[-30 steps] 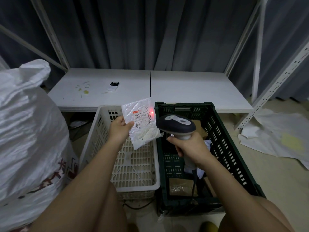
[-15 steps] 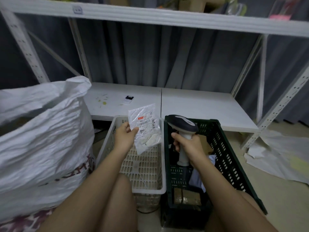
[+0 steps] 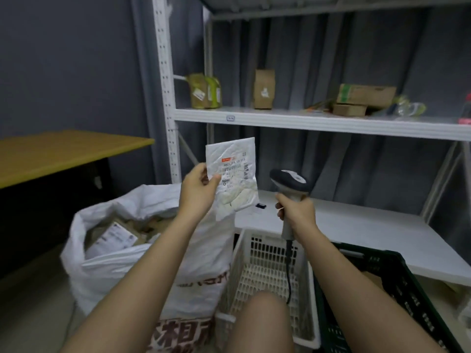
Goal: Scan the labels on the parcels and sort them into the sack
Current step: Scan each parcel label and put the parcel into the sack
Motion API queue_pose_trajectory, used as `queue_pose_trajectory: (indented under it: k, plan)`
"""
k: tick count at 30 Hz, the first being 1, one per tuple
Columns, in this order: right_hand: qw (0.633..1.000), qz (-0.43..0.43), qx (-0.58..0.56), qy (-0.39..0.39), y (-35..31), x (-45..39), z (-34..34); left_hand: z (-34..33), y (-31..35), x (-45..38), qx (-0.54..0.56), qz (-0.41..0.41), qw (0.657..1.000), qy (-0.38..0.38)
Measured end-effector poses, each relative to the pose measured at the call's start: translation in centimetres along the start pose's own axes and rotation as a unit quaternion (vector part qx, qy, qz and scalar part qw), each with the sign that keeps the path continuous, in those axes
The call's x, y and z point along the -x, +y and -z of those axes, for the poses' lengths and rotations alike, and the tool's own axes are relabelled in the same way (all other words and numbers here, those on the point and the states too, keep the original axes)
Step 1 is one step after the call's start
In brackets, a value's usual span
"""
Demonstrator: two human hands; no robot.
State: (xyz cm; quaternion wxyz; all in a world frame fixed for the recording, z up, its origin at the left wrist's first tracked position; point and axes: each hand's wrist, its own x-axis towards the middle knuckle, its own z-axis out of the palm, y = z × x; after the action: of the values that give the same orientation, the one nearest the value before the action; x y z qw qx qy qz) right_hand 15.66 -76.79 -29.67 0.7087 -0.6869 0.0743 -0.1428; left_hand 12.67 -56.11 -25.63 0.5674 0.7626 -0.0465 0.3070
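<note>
You hold a small white parcel (image 3: 233, 178) up at chest height in front of you, above the gap between the sack (image 3: 142, 253) and the white crate (image 3: 270, 273). It is a thin, crinkled padded mailer. Its long axis runs nearly straight up and down, leaning slightly, with the top edge highest. The printed label with its barcode faces you, not the scanner (image 3: 290, 182).

Your left hand (image 3: 197, 189) pinches the parcel at its left edge, thumb on the front face, fingers behind. Your right hand (image 3: 297, 212) has a closed grip round the scanner handle, just to the right of the parcel and apart from it. The scanner head points up and to the left, and its cord hangs down into the white crate. No scan light shows on the label.

Judging from this, the scan step looks finished or paused, and the sorting step is in hand. The next move calls for swinging the parcel left and down, over the sack's open mouth, then releasing it.

The sack stands open at your lower left, already holding labelled parcels (image 3: 114, 238). A dark green crate (image 3: 397, 284) sits to the right of the white one. Behind them is a white worktop (image 3: 356, 230), and above it a shelf (image 3: 318, 122) carrying cardboard boxes (image 3: 362, 98).
</note>
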Motion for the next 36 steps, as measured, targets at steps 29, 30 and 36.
queue_pose_trajectory:
  k: [29,30,36]
  plan:
    - [0.992,0.022,0.104,-0.074,-0.7,-3.3,-5.5,-0.5,-2.0,-2.8,-0.098,-0.008,0.987,-0.124]
    - [0.991,0.023,0.111,-0.071,-0.6,-3.6,-4.2,-2.2,-2.1,-2.4,-0.09,-0.007,0.987,-0.135]
    - [0.993,-0.005,0.115,0.001,1.7,-3.8,5.6,-12.7,-3.6,1.3,-0.068,0.005,0.973,-0.22]
